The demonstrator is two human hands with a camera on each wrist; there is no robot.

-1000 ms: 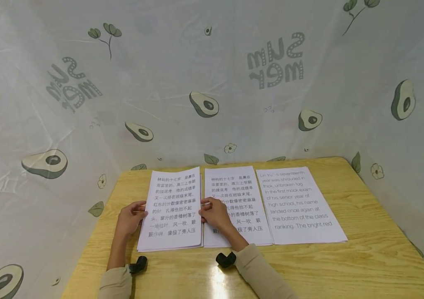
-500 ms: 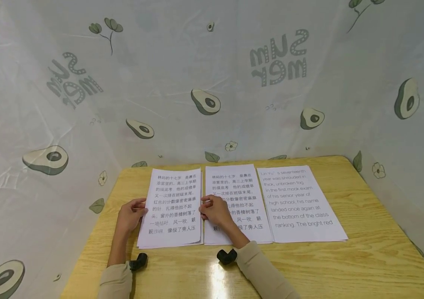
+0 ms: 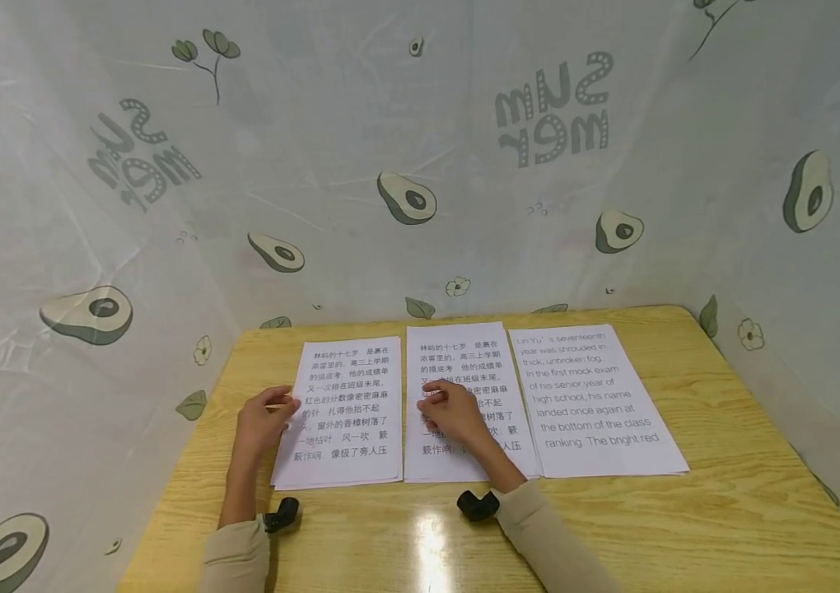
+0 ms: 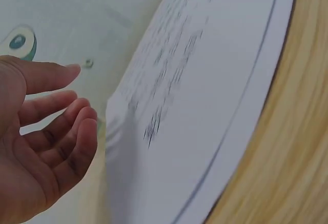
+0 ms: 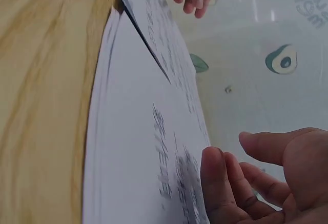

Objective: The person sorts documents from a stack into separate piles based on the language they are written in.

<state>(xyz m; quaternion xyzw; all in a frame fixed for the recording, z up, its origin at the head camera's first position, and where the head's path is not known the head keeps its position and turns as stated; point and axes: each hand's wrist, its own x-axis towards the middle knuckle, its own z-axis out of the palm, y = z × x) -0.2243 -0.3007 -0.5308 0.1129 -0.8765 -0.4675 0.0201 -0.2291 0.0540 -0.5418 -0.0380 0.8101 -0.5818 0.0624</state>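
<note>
A left stack of white sheets (image 3: 349, 473) printed with large Chinese characters lies on the table. My left hand (image 3: 259, 424) hovers at its left edge, thumb and fingers loosely bent and apart, holding nothing in the left wrist view. Over the middle stack of sheets (image 3: 457, 338), which bears the same Chinese text, is my right hand (image 3: 457, 416). Its thumb and fingers stand apart in the right wrist view, with nothing between them. That hand and forearm hide part of the middle stack's text.
To the right lies a sheet stack with English text (image 3: 598, 403), close beside the middle one. All rest on a light wood table (image 3: 731, 428). A pale curtain with avocado prints (image 3: 346, 107) surrounds the back and sides. Each wrist wears a black device (image 3: 478, 505).
Both hands have let go of the left stack's edges, and its top sheet now lies flatter. My right hand has moved right, over the middle stack; the left has shifted slightly.
</note>
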